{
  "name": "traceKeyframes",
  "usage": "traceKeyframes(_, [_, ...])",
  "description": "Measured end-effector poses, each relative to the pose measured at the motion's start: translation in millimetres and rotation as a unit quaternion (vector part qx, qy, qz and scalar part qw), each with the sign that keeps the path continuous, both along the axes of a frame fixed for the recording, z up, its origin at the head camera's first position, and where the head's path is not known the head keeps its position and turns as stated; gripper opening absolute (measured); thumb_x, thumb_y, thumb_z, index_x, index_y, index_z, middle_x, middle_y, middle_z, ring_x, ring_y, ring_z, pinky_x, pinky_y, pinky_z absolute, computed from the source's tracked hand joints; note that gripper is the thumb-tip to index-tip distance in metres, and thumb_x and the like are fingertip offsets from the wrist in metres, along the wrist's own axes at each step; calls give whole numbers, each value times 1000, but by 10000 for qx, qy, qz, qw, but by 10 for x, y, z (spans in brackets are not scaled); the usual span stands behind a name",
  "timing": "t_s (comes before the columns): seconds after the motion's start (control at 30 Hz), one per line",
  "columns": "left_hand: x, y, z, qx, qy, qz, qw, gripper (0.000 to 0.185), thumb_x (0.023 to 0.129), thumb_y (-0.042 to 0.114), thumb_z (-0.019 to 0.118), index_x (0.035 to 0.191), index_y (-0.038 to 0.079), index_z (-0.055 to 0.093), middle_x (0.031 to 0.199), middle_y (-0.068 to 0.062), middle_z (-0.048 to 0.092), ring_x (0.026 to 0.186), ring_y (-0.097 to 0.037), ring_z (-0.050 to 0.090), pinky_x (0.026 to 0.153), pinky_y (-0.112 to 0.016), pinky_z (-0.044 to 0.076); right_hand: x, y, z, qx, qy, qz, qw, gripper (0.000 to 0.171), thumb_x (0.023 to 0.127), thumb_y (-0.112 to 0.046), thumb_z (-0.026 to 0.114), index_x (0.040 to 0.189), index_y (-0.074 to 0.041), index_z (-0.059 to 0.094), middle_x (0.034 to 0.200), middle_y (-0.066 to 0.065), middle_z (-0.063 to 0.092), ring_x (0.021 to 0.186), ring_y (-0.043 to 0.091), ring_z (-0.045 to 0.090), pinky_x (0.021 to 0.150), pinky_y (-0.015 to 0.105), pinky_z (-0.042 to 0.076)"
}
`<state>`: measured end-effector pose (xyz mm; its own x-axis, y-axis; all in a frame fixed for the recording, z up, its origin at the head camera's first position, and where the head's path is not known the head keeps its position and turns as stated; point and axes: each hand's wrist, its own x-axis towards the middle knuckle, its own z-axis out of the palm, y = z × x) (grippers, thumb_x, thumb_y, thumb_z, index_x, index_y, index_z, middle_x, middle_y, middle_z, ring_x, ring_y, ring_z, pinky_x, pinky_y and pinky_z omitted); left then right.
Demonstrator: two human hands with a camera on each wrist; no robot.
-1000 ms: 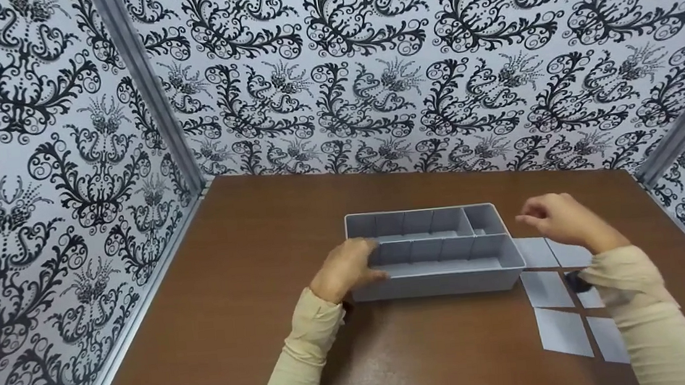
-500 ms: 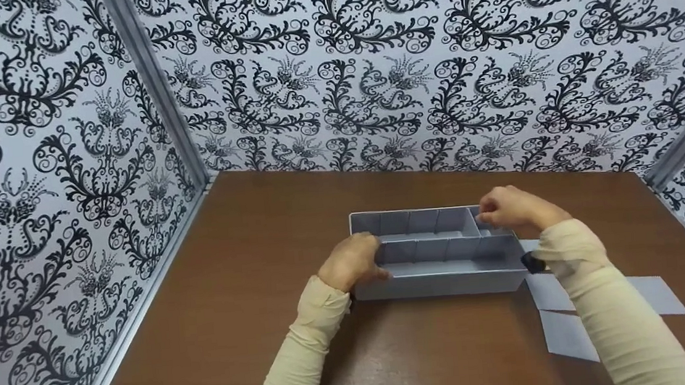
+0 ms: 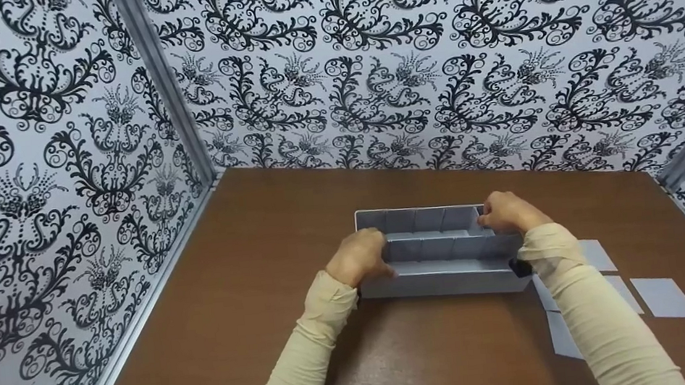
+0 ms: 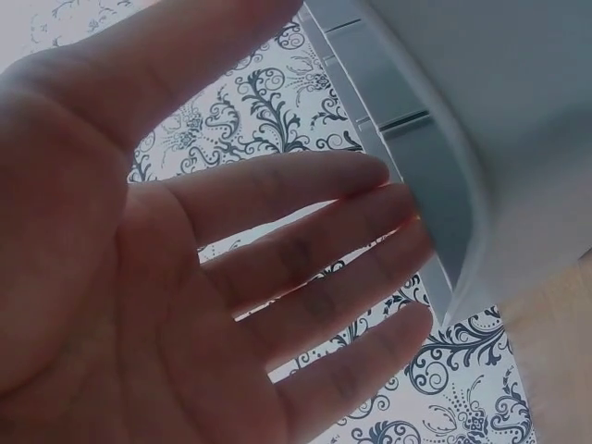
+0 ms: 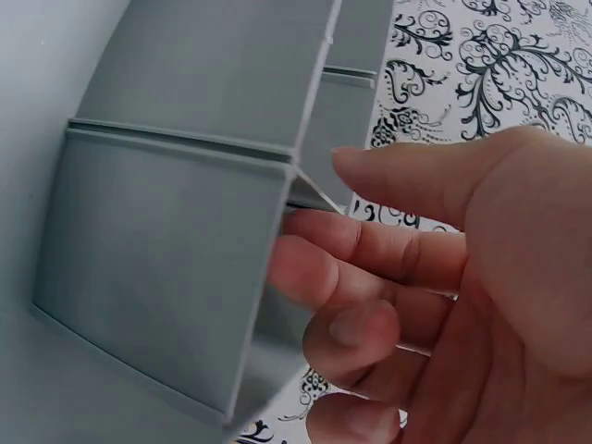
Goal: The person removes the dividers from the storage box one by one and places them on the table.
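A grey plastic organizer box (image 3: 443, 285) with a long middle partition (image 5: 166, 268) sits on the brown table. My left hand (image 3: 357, 256) is at its left end, thumb by the front rim. In the left wrist view the left fingers (image 4: 305, 250) are extended and spread, tips right at the box's edge. At the back right compartment, my right hand (image 3: 508, 212) holds a small cross divider (image 5: 319, 191) between thumb and index finger. Its other fingers are curled behind the middle partition. Part of that compartment is hidden by the hand.
Several white paper cards (image 3: 665, 297) lie on the table to the right of the box, partly covered by my right forearm. A small black object (image 3: 519, 267) sits under the right wrist. Patterned walls (image 3: 401, 88) close off the back and left sides.
My right hand has moved left from above the cards to the box's back right compartment and taken hold of the divider. The left hand has stayed at the left end.
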<state>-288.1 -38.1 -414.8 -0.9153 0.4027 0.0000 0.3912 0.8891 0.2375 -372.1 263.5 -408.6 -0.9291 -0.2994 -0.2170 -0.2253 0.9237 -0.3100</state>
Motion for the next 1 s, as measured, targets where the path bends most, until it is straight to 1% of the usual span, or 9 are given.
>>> traceKeyframes(0.17, [-7,-3,2,-18,143,-36,9999,42,66,35,91,86,3,72,96,-9,71,89,-27,69,78,-41,56,-29,-18,-48,139,63,81,9999,24,87,-18,63,70,-2,67,62,2,61,61,19,53,55,31,40])
traceKeyframes(0.27, [-12,-3,-2,-91,168,8,9998,44,66,37,91,88,4,73,97,-8,71,90,-27,69,78,-42,55,-39,-30,-61,180,12,5,9998,22,86,-19,64,70,-4,66,65,4,62,63,20,54,55,32,40])
traceKeyframes(0.37, [-16,2,0,-190,137,69,9997,47,65,39,91,92,4,73,99,-8,71,93,-27,69,79,-42,55,-37,-37,-59,232,2,-104,9997,21,84,-19,64,66,-9,63,67,5,62,65,22,55,55,34,41])
traceKeyframes(0.47, [-13,3,13,-261,108,122,9995,48,65,40,91,92,5,73,99,-7,72,94,-27,69,80,-42,55,-28,-42,-31,220,-30,-178,9996,20,83,-18,64,65,-10,63,66,4,61,64,21,55,54,34,41])
traceKeyframes(0.67, [-18,4,25,-256,137,187,9994,45,64,41,92,86,7,73,95,-6,72,91,-25,69,78,-42,55,-2,-37,53,128,-56,-327,9994,17,80,-17,62,65,-9,63,64,2,59,59,18,52,52,32,41])
traceKeyframes(0.73, [-20,6,23,-236,137,207,9994,45,63,41,92,86,7,73,95,-6,73,90,-25,69,77,-42,55,14,-41,79,122,-74,-371,9992,18,81,-18,61,65,-10,62,65,2,59,59,18,52,52,33,41])
traceKeyframes(0.9, [-26,14,18,-212,108,234,9994,43,64,42,91,81,8,73,92,-7,74,86,-25,69,75,-42,55,44,-37,126,93,-84,-435,9990,19,84,-17,60,67,-9,65,69,5,63,62,19,55,55,34,43])
traceKeyframes(1.0, [-30,14,17,-226,101,241,9994,41,64,42,91,77,9,72,90,-6,73,85,-24,69,74,-42,55,48,-30,147,87,74,-411,9991,21,84,-17,59,64,-12,64,67,4,64,62,20,56,54,34,42])
